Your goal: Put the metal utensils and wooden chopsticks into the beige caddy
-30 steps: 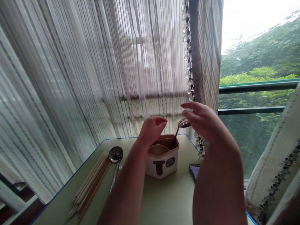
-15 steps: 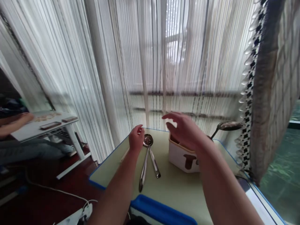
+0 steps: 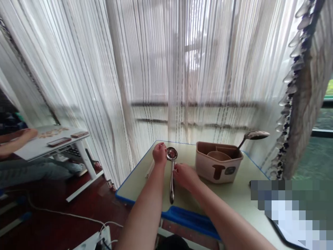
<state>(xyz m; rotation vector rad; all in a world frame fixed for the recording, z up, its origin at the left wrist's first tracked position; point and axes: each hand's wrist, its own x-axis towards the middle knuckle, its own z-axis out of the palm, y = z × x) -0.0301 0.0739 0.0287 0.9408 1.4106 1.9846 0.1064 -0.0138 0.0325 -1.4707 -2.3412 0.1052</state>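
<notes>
A metal ladle [image 3: 171, 173] lies on the pale green table [image 3: 234, 198], its round bowl pointing away from me. My right hand [image 3: 185, 175] has its fingers closed on the ladle's handle partway along it. My left hand [image 3: 159, 154] sits just left of the ladle's bowl with curled fingers; what is in them is hidden. Wooden chopsticks [image 3: 150, 170] show a little below that hand. A beige utensil holder [image 3: 218, 165] stands to the right, with a spoon [image 3: 253, 135] leaning out of it.
String curtains hang close behind the table, and a beaded heavy curtain [image 3: 301, 104] is at the right. Another person's arm [image 3: 15, 140] rests on a white table [image 3: 49, 139] at the far left. A power strip [image 3: 96, 239] lies on the dark floor.
The view has swung left and down. My right hand came down from above the holder onto the ladle's handle. My left hand stays by the ladle's bowl.
</notes>
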